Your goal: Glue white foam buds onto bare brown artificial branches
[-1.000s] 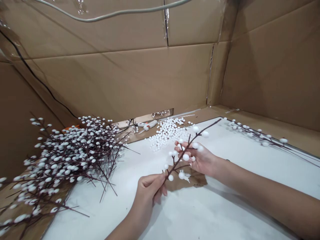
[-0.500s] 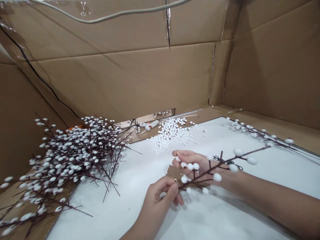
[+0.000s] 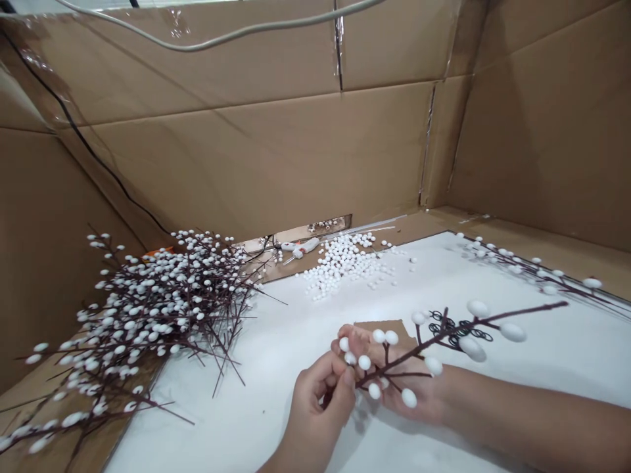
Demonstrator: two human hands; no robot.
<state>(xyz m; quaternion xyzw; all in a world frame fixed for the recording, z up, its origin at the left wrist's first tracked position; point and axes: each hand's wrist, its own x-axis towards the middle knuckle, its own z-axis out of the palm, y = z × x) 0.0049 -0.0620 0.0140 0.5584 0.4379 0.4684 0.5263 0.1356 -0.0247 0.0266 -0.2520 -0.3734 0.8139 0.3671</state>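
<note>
A dark brown twig with white foam berries (image 3: 497, 320) lies across my hands, its tip pointing right. My left hand (image 3: 318, 410) pinches the lower stem between thumb and fingers. My right hand (image 3: 419, 401) sits under and behind the twig, its fingers beside the berries nearest the left hand. How firmly those fingers hold is hidden. A scrap of cardboard (image 3: 384, 326) shows just behind my right fingers. To the left of both hands lies a large heap of similar berry twigs (image 3: 162, 315).
Loose white foam balls (image 3: 345, 263) and a white-and-orange tool (image 3: 300, 247) lie at the back. More berry twigs (image 3: 522, 269) lie at the right, on a white sheet (image 3: 246, 427). Black wire loops (image 3: 458, 326) lie under the twig. Cardboard walls (image 3: 246, 157) surround everything.
The twig has swung from pointing up and right to lying nearly level, its tip further right. Both hands have moved closer together and lower in view.
</note>
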